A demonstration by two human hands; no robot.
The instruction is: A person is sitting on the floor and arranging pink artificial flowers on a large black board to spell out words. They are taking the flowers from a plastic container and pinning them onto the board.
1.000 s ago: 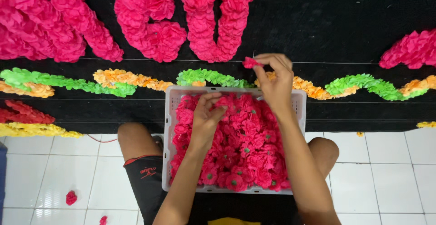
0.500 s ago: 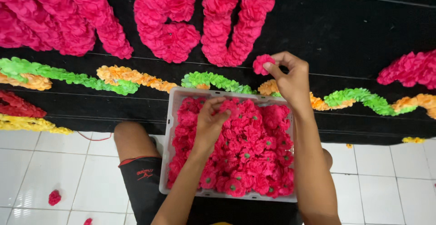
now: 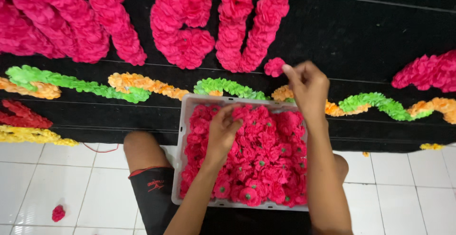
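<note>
Pinching 1 pink paper flower (image 3: 274, 67) in right hand (image 3: 308, 89), left hand (image 3: 222, 130) grasping flowers in full white tray (image 3: 183, 135)

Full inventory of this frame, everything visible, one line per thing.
White plastic tray: one, on the lap, full of pink paper flowers.
Single pink paper flower: one, at the right fingertips over the black cloth.
Black cloth: one, across the floor above the tray.
Large pink flower shapes: several, pink, upper cloth; one more at right.
Wavy garland: one band, green and orange, across mid cloth.
Red and yellow flower strips: two, left edge.
Stray pink flower: one, on white floor tiles, lower left.
Black shorts: one.
Left hand: in the tray flowers.
Right hand: pinching the single flower.
</note>
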